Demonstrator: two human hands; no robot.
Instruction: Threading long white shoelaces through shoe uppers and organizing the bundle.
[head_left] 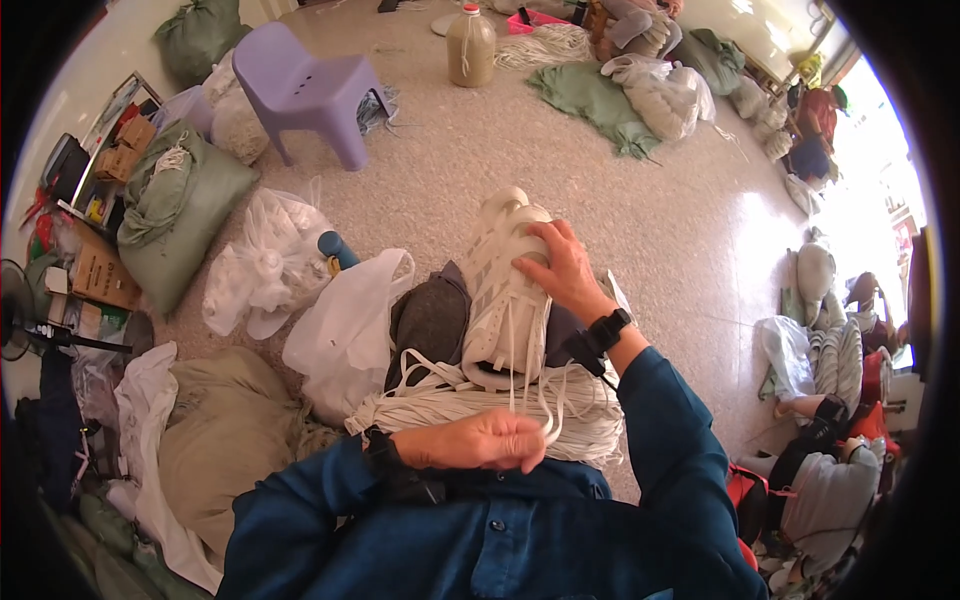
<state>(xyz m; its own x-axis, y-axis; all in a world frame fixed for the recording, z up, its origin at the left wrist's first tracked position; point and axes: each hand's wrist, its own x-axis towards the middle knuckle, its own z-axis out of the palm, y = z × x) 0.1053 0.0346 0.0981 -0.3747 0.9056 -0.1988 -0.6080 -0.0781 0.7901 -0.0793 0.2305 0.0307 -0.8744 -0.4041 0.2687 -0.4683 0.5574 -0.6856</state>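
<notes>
A cream lace-up shoe (490, 290) with greyish patches lies lengthwise over my lap, its toe end pointing away from me. My right hand (568, 268) is closed around its far right side, thumb and fingers pressed on the top. Long white laces (513, 375) run from the shoe back toward me. Just behind its near end, my left hand (490, 440) is closed on the laces, and loose loops hang beside the fingers. A thick bundle of white laces (590, 420) lies across my lap under the shoe. Dark grey cloth (432, 318) shows beside the shoe.
White plastic bags (345, 335) and a blue bottle (337, 248) stand at my left, near a green sack (185, 215). A purple chair (310, 90) and a large jug (471, 48) are farther off. Another person (825, 490) sits at the lower right.
</notes>
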